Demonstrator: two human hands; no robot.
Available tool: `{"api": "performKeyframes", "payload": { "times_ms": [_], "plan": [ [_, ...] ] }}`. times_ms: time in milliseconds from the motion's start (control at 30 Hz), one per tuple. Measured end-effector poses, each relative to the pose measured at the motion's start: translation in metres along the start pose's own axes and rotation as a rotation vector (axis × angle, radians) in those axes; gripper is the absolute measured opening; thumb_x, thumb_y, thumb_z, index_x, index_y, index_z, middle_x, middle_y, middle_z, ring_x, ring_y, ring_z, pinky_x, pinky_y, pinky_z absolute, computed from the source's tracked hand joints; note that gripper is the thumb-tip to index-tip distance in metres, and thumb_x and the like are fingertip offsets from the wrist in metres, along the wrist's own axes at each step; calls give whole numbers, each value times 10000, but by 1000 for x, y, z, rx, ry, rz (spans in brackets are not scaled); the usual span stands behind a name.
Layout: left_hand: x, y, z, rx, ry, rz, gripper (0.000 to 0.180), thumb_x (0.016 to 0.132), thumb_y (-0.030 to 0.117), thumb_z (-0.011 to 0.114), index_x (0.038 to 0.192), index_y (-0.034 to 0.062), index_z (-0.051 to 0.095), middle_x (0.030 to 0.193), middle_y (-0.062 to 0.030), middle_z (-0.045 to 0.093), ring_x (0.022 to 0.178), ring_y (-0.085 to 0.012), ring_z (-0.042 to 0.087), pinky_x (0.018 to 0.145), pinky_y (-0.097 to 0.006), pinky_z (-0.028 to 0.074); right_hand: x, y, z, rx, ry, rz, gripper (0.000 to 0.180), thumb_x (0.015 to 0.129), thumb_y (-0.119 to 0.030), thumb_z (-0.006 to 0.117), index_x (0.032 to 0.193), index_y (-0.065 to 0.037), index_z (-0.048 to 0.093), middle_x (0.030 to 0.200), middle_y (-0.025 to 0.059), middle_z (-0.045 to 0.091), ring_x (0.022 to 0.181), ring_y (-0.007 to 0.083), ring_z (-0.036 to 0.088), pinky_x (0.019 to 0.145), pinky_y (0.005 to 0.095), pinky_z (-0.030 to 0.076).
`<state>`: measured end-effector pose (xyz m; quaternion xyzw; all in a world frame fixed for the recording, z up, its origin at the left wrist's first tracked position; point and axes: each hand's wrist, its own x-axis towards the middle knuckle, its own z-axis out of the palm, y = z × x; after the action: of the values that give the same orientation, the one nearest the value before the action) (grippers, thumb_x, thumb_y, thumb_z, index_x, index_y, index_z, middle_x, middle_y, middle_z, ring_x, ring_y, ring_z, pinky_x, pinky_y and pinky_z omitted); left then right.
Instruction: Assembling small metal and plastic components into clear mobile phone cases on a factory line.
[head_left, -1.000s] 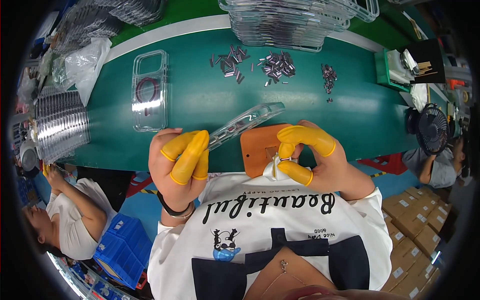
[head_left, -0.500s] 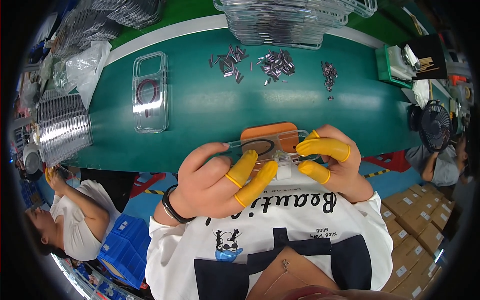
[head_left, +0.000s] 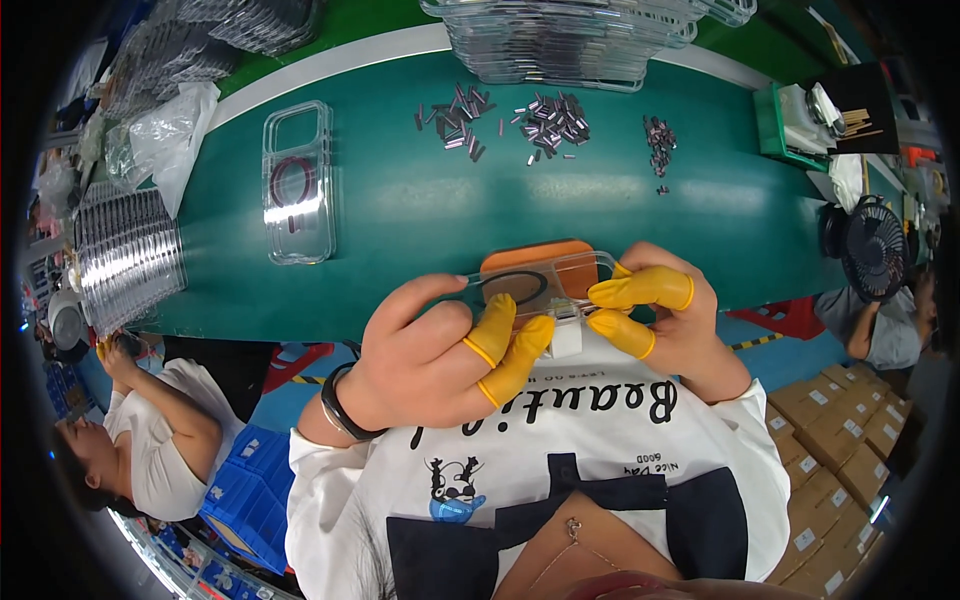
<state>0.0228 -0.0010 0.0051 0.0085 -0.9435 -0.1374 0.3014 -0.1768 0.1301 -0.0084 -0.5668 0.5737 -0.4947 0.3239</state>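
Observation:
My left hand and my right hand, both with yellow finger cots, hold a clear phone case with a dark ring on its back over an orange block at the near edge of the green table. The left fingers press on the case's left end, the right fingers pinch its right end. A second clear case with a ring lies flat on the table to the left. Small piles of dark metal pieces lie farther back.
Stacks of clear trays stand at the far edge and more stacks at the left. A small black fan and a green bin sit to the right. Cardboard boxes and another person are below.
My left hand has come in from the left and now lies over the case's left end. The case has gone from tilted in the air to flat over the orange block.

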Motion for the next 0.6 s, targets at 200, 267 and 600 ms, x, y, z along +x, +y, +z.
{"api": "performKeyframes", "payload": {
  "times_ms": [200, 267, 600],
  "plan": [
    [0, -9, 3, -82, -77, 27, 239, 527, 127, 669, 761, 179, 680, 799, 5, 582, 593, -134, 452, 737, -367, 505, 4, -4, 2, -9, 22, -9, 220, 665, -28, 753, 826, -23, 604, 787, 63, 534, 599, 160, 547, 521, 253, 421],
    [0, -8, 2, -42, -71, 20, 221, 565, 140, 667, 776, 203, 685, 785, 31, 557, 634, -124, 456, 761, -354, 496, 4, -7, 2, 10, 12, 10, 232, 667, -30, 754, 848, -24, 610, 799, 60, 544, 600, 154, 547, 526, 249, 422],
    [-23, -6, -8, 89, 12, -140, 301, 599, 121, 667, 894, 172, 699, 879, 7, 621, 707, -165, 507, 767, -371, 475, 46, 51, -14, -330, 110, 207, 153, 753, -71, 671, 902, -40, 654, 857, 56, 524, 798, 195, 527, 677, 302, 439]
  ]
}}
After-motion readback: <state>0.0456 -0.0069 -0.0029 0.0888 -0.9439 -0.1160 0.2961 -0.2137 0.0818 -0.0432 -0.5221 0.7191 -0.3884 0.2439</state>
